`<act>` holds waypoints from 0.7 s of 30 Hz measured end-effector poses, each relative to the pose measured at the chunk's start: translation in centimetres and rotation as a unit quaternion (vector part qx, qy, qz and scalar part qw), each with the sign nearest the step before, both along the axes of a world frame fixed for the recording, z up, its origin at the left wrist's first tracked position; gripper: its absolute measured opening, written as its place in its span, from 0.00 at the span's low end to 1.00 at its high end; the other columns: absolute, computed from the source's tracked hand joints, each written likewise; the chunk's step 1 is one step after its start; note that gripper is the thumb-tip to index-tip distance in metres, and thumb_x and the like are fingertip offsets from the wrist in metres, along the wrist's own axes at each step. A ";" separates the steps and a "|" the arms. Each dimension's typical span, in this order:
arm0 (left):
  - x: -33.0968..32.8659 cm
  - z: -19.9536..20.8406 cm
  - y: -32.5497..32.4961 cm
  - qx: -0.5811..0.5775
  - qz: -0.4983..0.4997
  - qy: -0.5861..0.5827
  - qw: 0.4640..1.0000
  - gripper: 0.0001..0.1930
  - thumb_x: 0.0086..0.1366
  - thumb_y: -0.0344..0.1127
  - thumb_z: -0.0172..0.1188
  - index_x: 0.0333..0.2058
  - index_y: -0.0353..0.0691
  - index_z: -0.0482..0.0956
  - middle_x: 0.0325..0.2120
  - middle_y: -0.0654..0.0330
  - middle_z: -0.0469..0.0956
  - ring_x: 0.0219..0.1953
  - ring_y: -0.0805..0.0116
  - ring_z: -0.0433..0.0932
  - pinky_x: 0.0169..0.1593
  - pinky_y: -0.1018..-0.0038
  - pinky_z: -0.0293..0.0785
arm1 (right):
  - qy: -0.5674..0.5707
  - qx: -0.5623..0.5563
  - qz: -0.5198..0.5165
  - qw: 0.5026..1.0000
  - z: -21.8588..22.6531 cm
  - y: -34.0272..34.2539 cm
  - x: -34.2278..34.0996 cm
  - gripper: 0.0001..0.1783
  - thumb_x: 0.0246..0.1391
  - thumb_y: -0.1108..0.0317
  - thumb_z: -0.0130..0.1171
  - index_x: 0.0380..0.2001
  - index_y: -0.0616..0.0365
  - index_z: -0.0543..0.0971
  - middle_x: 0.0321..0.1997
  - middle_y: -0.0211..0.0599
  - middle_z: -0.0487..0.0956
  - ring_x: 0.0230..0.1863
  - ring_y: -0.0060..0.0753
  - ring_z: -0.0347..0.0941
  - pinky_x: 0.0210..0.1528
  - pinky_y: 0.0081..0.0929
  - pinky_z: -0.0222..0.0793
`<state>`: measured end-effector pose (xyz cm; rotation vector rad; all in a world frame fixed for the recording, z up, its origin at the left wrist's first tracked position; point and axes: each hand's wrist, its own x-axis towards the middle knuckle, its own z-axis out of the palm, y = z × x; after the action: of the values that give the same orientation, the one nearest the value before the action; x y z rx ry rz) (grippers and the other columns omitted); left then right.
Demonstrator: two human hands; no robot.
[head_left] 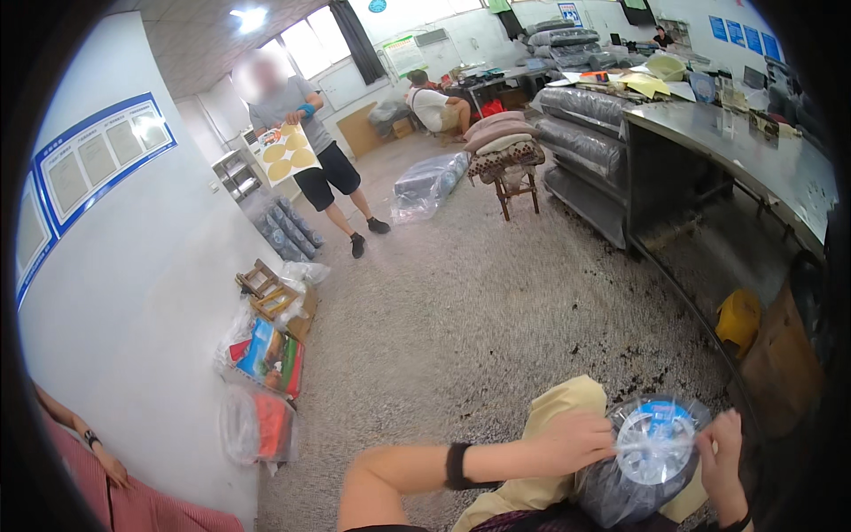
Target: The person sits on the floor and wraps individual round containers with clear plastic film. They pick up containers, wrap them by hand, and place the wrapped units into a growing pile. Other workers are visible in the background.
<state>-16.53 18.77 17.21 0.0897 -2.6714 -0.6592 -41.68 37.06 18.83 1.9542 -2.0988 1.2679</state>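
A round dark grey bundle in a clear plastic bag [613,492] rests on my lap, at the lower right. A white and blue round piece [654,443] shows on its top, under or against the shiny film. My left hand [574,441] comes in from the left, fingers closed on the plastic at that side. On the opposite side, my right hand [722,448] pinches the plastic too. A dark band circles my left wrist. Beige cloth [567,399] lies under and beside the bundle, over my legs.
A metal-topped table [736,146] stands at the right, with wrapped grey bundles [581,146] stacked beside it. A stool [514,182] bears cushions. One person [301,106] stands holding a sheet with yellow circles. Another's hand [111,465] shows lower left. Bags [270,355] line the wall.
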 end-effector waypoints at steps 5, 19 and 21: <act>-1.3 2.1 2.7 0.570 -0.073 0.041 0.817 0.09 0.69 0.38 0.53 0.37 0.39 0.76 0.36 0.62 0.74 0.38 0.74 0.71 0.39 0.74 0.67 | -0.173 -0.051 -0.022 0.983 3.5 -2.0 4.4 0.06 0.47 0.74 0.56 0.22 0.56 0.69 0.41 0.41 0.71 0.41 0.41 0.67 0.51 0.41 0.60; -4.4 3.4 1.2 0.680 -0.038 -0.046 0.731 0.14 0.69 0.35 0.54 0.48 0.41 0.61 0.32 0.65 0.75 0.35 0.78 0.72 0.39 0.80 0.67 | 0.133 -0.130 0.124 0.975 3.8 -2.7 6.4 0.14 0.36 0.71 0.69 0.21 0.49 0.71 0.23 0.29 0.71 0.28 0.38 0.66 0.33 0.35 0.56; -4.4 3.5 1.1 0.667 -0.055 -0.060 0.741 0.21 0.65 0.31 0.58 0.53 0.41 0.60 0.36 0.66 0.73 0.37 0.79 0.69 0.40 0.79 0.66 | 0.062 -0.044 0.138 0.988 1.9 -2.2 6.5 0.15 0.35 0.74 0.68 0.26 0.51 0.72 0.25 0.30 0.72 0.29 0.40 0.66 0.36 0.36 0.58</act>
<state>-20.93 19.83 20.69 0.3469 -1.7097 -2.4867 -35.17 34.88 20.75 2.2773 -1.7323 1.2158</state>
